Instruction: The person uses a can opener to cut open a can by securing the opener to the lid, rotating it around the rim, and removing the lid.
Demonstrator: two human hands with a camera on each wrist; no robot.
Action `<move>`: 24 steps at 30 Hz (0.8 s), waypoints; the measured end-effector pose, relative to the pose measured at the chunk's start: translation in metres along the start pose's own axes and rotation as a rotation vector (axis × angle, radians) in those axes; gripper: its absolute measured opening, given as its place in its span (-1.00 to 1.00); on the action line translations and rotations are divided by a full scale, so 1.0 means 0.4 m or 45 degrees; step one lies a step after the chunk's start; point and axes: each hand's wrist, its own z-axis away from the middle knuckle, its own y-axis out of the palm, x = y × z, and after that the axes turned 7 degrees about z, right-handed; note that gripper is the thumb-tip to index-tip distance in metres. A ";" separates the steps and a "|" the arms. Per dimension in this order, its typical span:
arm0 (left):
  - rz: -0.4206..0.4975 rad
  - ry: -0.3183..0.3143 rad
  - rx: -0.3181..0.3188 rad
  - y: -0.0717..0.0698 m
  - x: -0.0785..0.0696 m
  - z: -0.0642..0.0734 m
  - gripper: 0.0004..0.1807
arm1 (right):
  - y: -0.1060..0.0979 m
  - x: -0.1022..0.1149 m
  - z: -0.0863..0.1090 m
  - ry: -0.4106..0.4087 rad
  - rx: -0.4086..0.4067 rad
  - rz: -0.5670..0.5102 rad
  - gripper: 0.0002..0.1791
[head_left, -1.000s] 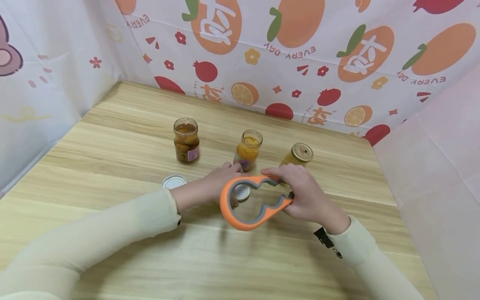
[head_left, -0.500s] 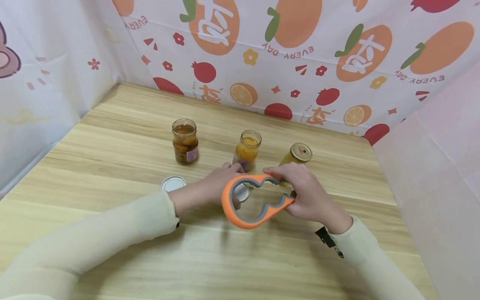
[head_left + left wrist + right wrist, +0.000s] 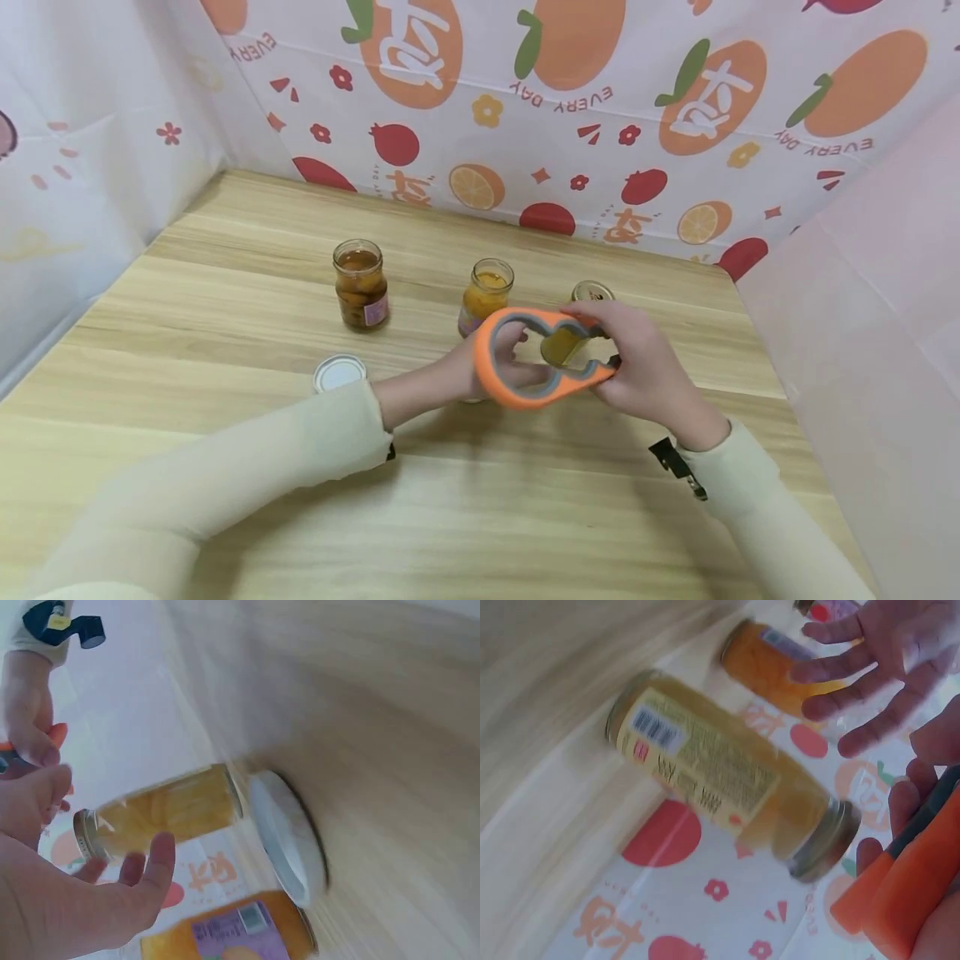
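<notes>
Upright just beyond, the lidded jar (image 3: 716,766) seems nearer the right hand (image 3: 643,364), gripping the orange opener (image 3: 572,386), than the spread, empty left hand (image 3: 465,372).

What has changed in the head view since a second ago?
The left hand has moved right, from beside a lid toward the capped jar; the right hand, still gripping the orange opener, has shifted up and rightward in view. The open jars stay standing in place.
</notes>
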 end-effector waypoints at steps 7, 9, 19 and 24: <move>-0.133 0.275 -0.183 0.036 -0.002 -0.076 -0.33 | -0.027 -0.049 0.009 0.130 -0.034 0.078 -0.25; -0.066 0.132 -0.194 0.047 0.001 -0.089 -0.15 | -0.028 -0.066 0.010 0.181 -0.031 0.093 -0.22; 0.312 -0.384 -0.187 0.083 0.025 -0.153 0.02 | -0.028 -0.146 0.021 0.521 0.084 0.269 -0.14; 0.299 -0.397 -0.214 0.090 0.033 -0.174 -0.28 | -0.026 -0.164 0.014 0.561 0.185 0.272 -0.08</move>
